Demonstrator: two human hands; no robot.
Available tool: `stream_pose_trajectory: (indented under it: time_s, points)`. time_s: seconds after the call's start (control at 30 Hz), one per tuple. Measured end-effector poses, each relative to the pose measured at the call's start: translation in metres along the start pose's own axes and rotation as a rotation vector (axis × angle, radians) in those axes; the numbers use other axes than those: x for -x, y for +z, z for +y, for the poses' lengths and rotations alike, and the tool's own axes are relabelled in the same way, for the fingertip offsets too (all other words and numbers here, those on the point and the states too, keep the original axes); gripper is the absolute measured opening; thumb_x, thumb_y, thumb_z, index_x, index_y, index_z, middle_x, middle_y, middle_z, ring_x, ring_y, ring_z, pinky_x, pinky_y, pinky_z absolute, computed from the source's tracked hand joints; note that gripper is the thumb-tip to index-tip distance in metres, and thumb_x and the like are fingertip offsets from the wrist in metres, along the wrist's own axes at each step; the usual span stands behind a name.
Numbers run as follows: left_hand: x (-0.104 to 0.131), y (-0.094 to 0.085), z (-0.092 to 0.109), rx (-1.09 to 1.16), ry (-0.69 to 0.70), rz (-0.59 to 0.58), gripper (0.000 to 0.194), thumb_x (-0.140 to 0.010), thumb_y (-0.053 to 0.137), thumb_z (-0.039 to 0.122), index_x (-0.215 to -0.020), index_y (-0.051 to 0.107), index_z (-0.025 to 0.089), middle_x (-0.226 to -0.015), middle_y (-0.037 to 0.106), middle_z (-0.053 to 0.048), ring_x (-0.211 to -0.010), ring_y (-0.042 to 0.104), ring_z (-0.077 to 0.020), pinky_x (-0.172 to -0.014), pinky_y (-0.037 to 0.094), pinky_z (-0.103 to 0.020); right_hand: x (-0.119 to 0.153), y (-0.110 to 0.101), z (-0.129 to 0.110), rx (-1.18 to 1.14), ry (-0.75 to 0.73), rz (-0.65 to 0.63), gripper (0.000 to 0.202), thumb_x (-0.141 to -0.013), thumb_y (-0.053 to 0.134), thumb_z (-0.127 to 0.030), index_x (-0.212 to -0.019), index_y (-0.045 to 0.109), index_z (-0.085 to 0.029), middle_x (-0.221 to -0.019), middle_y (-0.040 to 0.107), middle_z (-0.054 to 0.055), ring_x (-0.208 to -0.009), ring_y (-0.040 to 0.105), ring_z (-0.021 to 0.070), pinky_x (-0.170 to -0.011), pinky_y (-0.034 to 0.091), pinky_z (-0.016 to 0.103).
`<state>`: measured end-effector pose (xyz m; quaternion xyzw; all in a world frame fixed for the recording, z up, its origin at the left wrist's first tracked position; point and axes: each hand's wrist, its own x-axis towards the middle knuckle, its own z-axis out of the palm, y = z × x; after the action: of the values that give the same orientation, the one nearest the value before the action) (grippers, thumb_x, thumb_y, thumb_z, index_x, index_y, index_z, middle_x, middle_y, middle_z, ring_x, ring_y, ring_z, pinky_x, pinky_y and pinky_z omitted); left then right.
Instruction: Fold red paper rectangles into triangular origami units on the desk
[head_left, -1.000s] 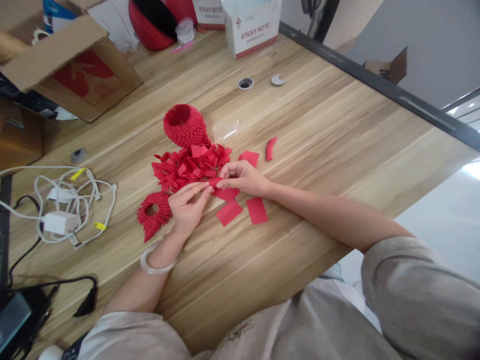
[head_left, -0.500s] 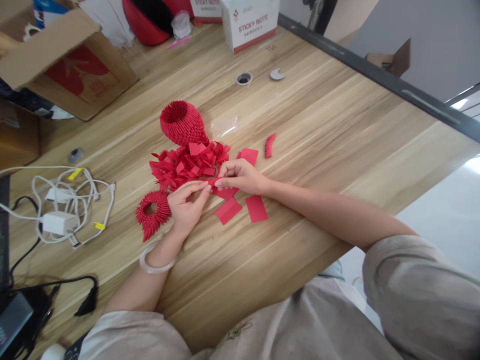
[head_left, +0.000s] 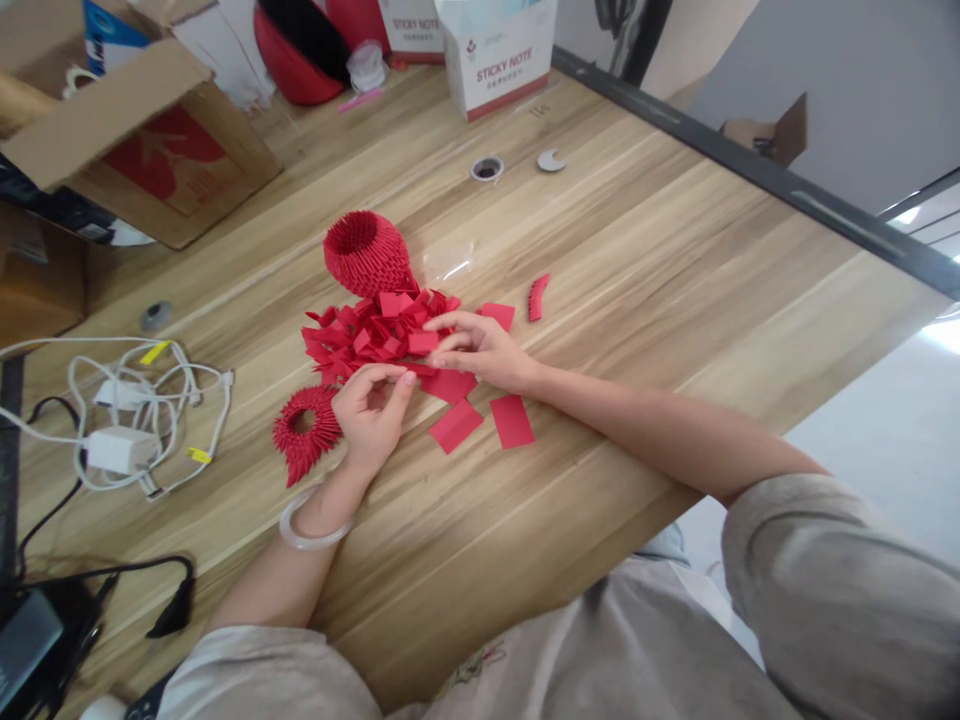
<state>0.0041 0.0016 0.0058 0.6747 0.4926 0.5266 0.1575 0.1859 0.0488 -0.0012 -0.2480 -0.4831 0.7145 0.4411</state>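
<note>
My left hand pinches a folded red paper piece between thumb and forefinger. Just to its right, my right hand has thumb and fingers apart with nothing gripped. Beyond both hands lies a heap of small folded red papers. Flat red paper slips lie under and beside my right hand. A red ring of interlocked paper pieces rests left of my left hand. Behind the heap stands a round, hollow red paper body. A short curved row of joined red pieces lies farther right.
Tangled white cables with a charger spread over the left of the wooden table. An open cardboard box stands at the back left, sticky note boxes at the back. A clear plastic piece lies beside the round paper body.
My right hand has let go of the folded paper and opened, its fingers lifting slightly away. My left hand keeps the piece pinched. The view has shifted a little.
</note>
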Motion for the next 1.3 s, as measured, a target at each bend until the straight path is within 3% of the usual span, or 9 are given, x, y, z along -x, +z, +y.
stream_pose_trajectory:
  time_s: [0.1,0.23,0.37,0.53,0.7,0.87,1.03,1.13,1.3]
  points:
    - [-0.001,-0.002,0.004,-0.006,0.089,-0.110,0.006,-0.078,0.070,0.019,-0.075,0.067,0.015,-0.068,0.067,0.000,-0.059,0.059,-0.0087,-0.060,0.048,-0.020,-0.001,-0.001,-0.001,-0.039,0.043,0.020,0.063,-0.067,0.077,-0.019,-0.123,0.046,-0.019,-0.097,0.072,0.002,-0.072,0.063,0.0061,-0.067,0.051,0.017]
    - [-0.002,-0.004,0.011,0.033,0.278,-0.370,0.009,-0.075,0.073,0.018,-0.074,0.066,0.014,-0.068,0.067,-0.002,-0.061,0.061,-0.0100,-0.059,0.049,-0.020,-0.001,-0.002,-0.004,0.031,0.048,0.089,0.037,-0.080,0.065,-0.022,-0.112,0.050,-0.015,-0.078,0.070,-0.001,-0.058,0.058,0.0042,-0.057,0.048,0.016]
    - [-0.003,-0.004,0.015,0.016,0.444,-0.667,0.024,-0.073,0.077,0.032,-0.084,0.066,0.014,-0.083,0.069,-0.007,-0.075,0.065,-0.0160,-0.072,0.054,-0.029,-0.001,-0.001,-0.005,0.039,0.055,0.101,0.018,-0.084,0.060,-0.025,-0.097,0.053,-0.013,-0.063,0.065,-0.004,-0.053,0.056,0.0035,-0.055,0.048,0.016]
    - [-0.004,-0.004,0.015,-0.082,0.484,-0.893,0.026,-0.078,0.071,0.034,-0.097,0.066,0.017,-0.104,0.068,-0.011,-0.099,0.063,-0.0232,-0.089,0.052,-0.041,-0.001,0.001,-0.005,0.023,0.064,0.098,0.013,-0.085,0.059,-0.024,-0.089,0.055,-0.012,-0.063,0.064,-0.004,-0.052,0.057,0.0032,-0.056,0.048,0.016]
    - [-0.002,-0.003,0.014,-0.060,0.525,-0.815,0.015,-0.082,0.062,0.018,-0.096,0.066,0.017,-0.102,0.070,-0.009,-0.096,0.066,-0.0190,-0.088,0.055,-0.035,-0.001,0.001,-0.007,0.011,0.078,0.106,0.011,-0.085,0.058,-0.022,-0.084,0.055,-0.011,-0.062,0.064,-0.004,-0.051,0.056,0.0028,-0.055,0.047,0.016]
    - [0.000,-0.001,0.013,-0.037,0.529,-0.611,0.012,-0.081,0.060,0.010,-0.090,0.067,0.016,-0.086,0.072,-0.006,-0.082,0.069,-0.0146,-0.078,0.057,-0.026,-0.001,0.001,-0.007,0.030,0.074,0.112,0.013,-0.084,0.059,-0.024,-0.082,0.056,-0.012,-0.062,0.064,-0.003,-0.051,0.056,0.0030,-0.054,0.046,0.015]
    - [0.001,-0.003,0.009,-0.096,0.271,-0.298,0.004,-0.079,0.067,0.015,-0.082,0.069,0.016,-0.079,0.073,-0.003,-0.072,0.068,-0.0126,-0.070,0.056,-0.023,0.000,0.003,-0.008,0.114,0.059,0.094,0.017,-0.084,0.060,-0.029,-0.079,0.057,-0.012,-0.063,0.063,-0.003,-0.052,0.054,0.0030,-0.055,0.046,0.016]
    - [0.002,-0.002,0.004,-0.138,0.084,-0.122,0.011,-0.077,0.071,0.021,-0.086,0.069,0.015,-0.077,0.072,-0.002,-0.063,0.066,-0.0113,-0.060,0.053,-0.020,0.002,0.005,-0.009,0.171,0.023,0.054,0.023,-0.083,0.061,-0.033,-0.075,0.058,-0.012,-0.060,0.060,-0.004,-0.053,0.052,0.0031,-0.055,0.044,0.016]
    - [0.004,0.001,0.004,0.009,-0.175,-0.120,0.023,-0.077,0.072,0.027,-0.095,0.065,0.015,-0.074,0.071,-0.001,-0.054,0.064,-0.0096,-0.051,0.050,-0.018,0.004,0.005,-0.008,0.182,-0.016,-0.050,0.028,-0.077,0.068,-0.038,-0.076,0.062,-0.011,-0.062,0.060,-0.003,-0.059,0.052,0.0045,-0.060,0.043,0.018]
